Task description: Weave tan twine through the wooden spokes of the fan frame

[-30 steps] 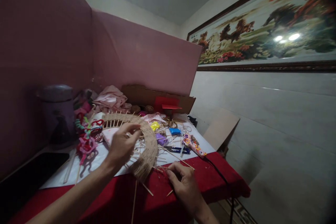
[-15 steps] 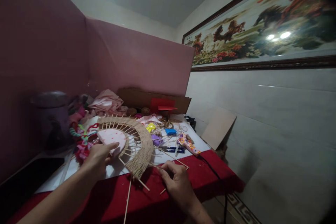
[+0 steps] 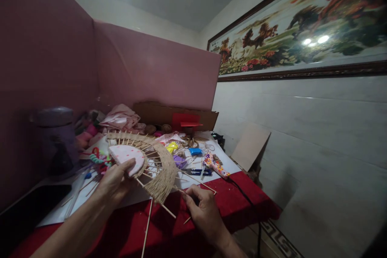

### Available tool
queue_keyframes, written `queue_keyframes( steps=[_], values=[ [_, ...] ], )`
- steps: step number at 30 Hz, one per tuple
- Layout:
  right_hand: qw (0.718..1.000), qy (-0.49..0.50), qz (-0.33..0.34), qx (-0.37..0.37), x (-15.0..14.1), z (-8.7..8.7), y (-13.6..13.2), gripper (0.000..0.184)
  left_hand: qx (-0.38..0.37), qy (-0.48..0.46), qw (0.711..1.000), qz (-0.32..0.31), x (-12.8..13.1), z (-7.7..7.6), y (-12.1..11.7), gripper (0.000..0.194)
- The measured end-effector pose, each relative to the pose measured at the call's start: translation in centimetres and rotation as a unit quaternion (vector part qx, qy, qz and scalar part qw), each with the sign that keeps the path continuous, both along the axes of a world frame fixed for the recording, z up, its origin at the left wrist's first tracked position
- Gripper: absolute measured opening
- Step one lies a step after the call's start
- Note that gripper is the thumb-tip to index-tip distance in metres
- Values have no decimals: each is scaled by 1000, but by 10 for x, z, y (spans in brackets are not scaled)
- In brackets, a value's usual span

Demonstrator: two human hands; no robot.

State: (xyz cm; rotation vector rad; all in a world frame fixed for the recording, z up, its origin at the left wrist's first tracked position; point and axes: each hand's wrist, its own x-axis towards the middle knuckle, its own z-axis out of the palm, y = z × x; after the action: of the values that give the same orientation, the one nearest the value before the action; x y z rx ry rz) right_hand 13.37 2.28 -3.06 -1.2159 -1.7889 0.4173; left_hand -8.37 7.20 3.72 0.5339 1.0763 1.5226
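My left hand [image 3: 116, 183] is closed on a half-round fan [image 3: 165, 169] made of wooden sticks woven with tan twine. Its thumb lies on the pale half-disc [image 3: 128, 158] with red dots at the fan's centre; the other fingers are underneath. Several bare sticks show between the half-disc and the woven band. At the band's lower right edge, my right hand [image 3: 202, 207] pinches a thin strand of twine [image 3: 179, 190] that runs to the weave. The fingertips partly hide the strand's end. A loose stick [image 3: 146, 227] lies below the fan on the red cloth.
Right of the fan lie blue-handled snips [image 3: 201, 172], a floral-patterned glue gun [image 3: 216, 165] with a black cord, and yellow, blue and purple packets [image 3: 180, 162]. Coloured pipe cleaners [image 3: 99, 157], a tumbler [image 3: 57, 139] and a black flat object [image 3: 36, 205] are left. Cardboard [image 3: 163, 112] stands behind.
My left hand has turned the fan slightly and shifted its left side a little up and left, away from the pipe cleaners. My right hand keeps its pinch in nearly the same place.
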Motion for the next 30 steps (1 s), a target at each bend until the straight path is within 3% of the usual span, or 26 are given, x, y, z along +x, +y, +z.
queue_keyframes(
  steps=[7, 10, 14, 24, 30],
  values=[
    [1000, -3, -6, 2, 0, -4, 2, 23, 113, -4, 993, 34, 1, -2, -1, 15],
    [1000, -1, -5, -1, 0, -4, 3, 23, 143, -32, 989, 16, 1, -2, 2, 12],
    [1000, 1, -15, -4, 0, -4, 3, 23, 139, -63, 988, -3, -1, 1, 9, 9],
    [999, 31, -8, -4, 6, -1, 3, 25, 170, -133, 976, 25, -5, 22, 22, 17],
    [999, 35, -41, 6, 23, 9, -1, 28, 170, -201, 964, 47, 3, 34, 22, 18]
  ],
)
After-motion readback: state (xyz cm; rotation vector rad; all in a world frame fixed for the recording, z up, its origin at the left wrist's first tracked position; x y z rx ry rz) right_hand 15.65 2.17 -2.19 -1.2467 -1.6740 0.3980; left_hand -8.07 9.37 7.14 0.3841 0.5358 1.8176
